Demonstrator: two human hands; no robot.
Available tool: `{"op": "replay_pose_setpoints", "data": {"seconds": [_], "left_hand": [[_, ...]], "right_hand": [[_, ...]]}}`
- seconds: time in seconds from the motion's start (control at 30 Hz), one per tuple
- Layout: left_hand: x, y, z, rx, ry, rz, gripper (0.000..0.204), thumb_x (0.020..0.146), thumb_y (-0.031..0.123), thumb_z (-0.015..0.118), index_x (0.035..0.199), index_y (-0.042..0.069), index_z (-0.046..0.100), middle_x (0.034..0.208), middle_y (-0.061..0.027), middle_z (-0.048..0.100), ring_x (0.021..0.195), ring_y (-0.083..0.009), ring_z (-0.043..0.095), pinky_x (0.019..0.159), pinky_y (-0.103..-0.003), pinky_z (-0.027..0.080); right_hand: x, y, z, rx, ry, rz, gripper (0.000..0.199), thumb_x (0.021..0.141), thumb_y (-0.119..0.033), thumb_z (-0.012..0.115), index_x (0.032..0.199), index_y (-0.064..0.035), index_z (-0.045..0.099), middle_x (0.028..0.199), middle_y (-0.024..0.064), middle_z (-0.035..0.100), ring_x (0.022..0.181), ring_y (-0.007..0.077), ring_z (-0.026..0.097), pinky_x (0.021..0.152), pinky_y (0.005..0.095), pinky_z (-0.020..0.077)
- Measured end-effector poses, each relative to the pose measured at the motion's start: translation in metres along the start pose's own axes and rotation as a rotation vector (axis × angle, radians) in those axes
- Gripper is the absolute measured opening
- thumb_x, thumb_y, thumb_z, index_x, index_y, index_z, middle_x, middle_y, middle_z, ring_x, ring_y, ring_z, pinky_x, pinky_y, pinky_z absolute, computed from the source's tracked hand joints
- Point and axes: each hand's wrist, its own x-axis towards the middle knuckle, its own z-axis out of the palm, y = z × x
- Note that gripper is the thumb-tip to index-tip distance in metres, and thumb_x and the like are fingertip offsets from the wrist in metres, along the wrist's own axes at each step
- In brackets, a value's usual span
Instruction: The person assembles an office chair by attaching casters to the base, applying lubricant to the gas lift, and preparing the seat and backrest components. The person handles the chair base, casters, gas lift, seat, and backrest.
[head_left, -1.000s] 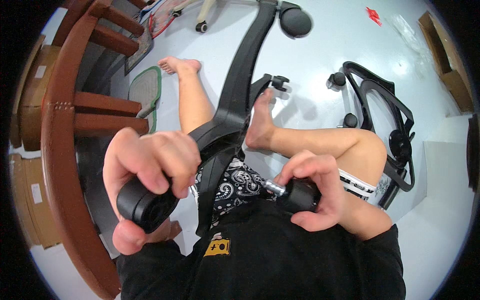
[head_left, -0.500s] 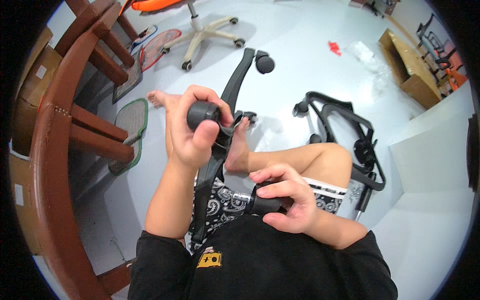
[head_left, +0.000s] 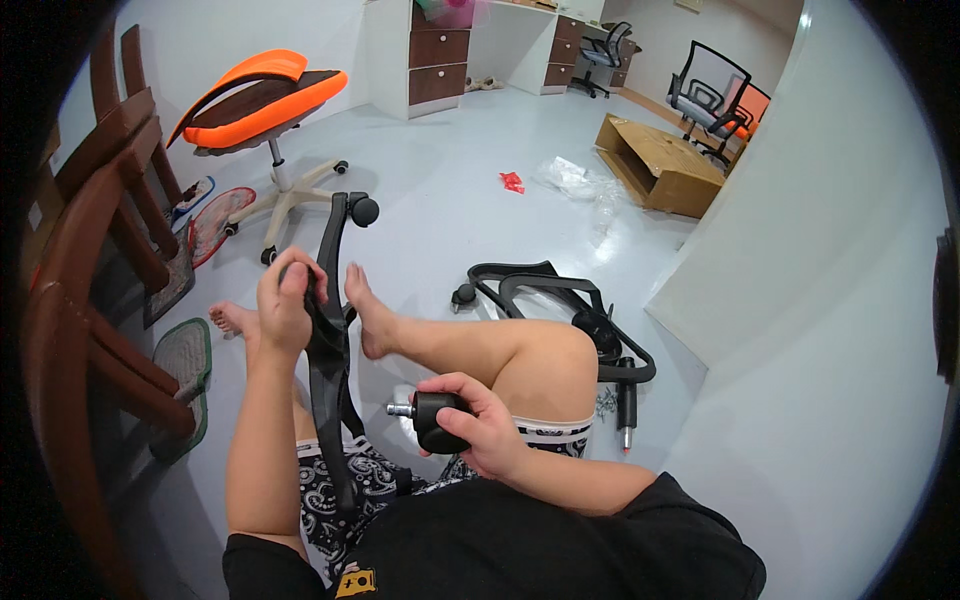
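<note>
Since the earlier frames the view's swung up to take in more of the rm, & the L hand, up close w/ a black caster a sec ago, is now farther out by the black chair base. Its fingers are curled round a black piece right at the base (mostly hidden by the hand, so can't tell if it's in the base or just against it). R hand still has its own black caster, pinched btwn thumb & fingers over the lap, metal stem pointing L, well clear of the base.

Base stands btwn the person's legs, one arm running down onto the patterned shorts, another reaching away w/ a fitted caster at its end. On the floor to the R: a black frame, a loose caster just beside it, & a black gas cyl. w/ a silver end, nr the bent knee. Small bits lie next to the cyl., too tiny to make out.

Farther off: red wrapper, clear plastic & an open cardboard box. Up L there's an orange chair on a pale wheeled base, nr some brown wooden furniture at the edge.
</note>
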Motion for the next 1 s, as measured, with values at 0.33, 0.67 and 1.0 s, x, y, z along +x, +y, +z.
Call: {"op": "replay_pose_setpoints", "data": {"seconds": [0.33,0.67,1.0], "left_hand": [[-0.045,0.031,0.005,-0.195,-0.003,-0.128,0.044,0.085,0.042,0.04,0.077,0.001,0.05,0.059,-0.0089,0.051,0.054,-0.017,0.049,0.057,-0.029,0.042],[-0.064,0.056,0.052,-0.286,-0.224,-0.213,0.067,0.08,0.065,0.043,0.076,0.0,0.054,0.066,-0.01,0.056,0.06,-0.0159,0.053,0.059,-0.025,0.041],[-0.047,0.06,0.039,-0.396,-0.263,-0.413,0.058,0.07,0.058,0.051,0.091,0.004,0.047,0.087,-0.013,0.054,0.078,-0.0189,0.052,0.071,-0.026,0.041]], "right_hand": [[-0.011,0.0,0.001,0.007,0.034,-0.09,0.033,0.086,-0.012,0.056,0.116,-0.0023,0.048,0.104,0.0113,0.055,0.084,0.0166,0.058,0.066,0.0323,0.0546],[0.018,-0.028,-0.002,-0.502,-0.066,-0.64,0.04,0.069,-0.008,0.07,0.101,-0.0043,0.046,0.106,0.015,0.053,0.093,0.0218,0.054,0.086,0.0341,0.0418],[0.061,-0.028,0.007,-0.741,-0.194,-0.941,0.049,0.06,-0.011,0.08,0.101,-0.0081,0.053,0.103,0.0165,0.054,0.088,0.0304,0.057,0.073,0.0383,0.0488]]}}
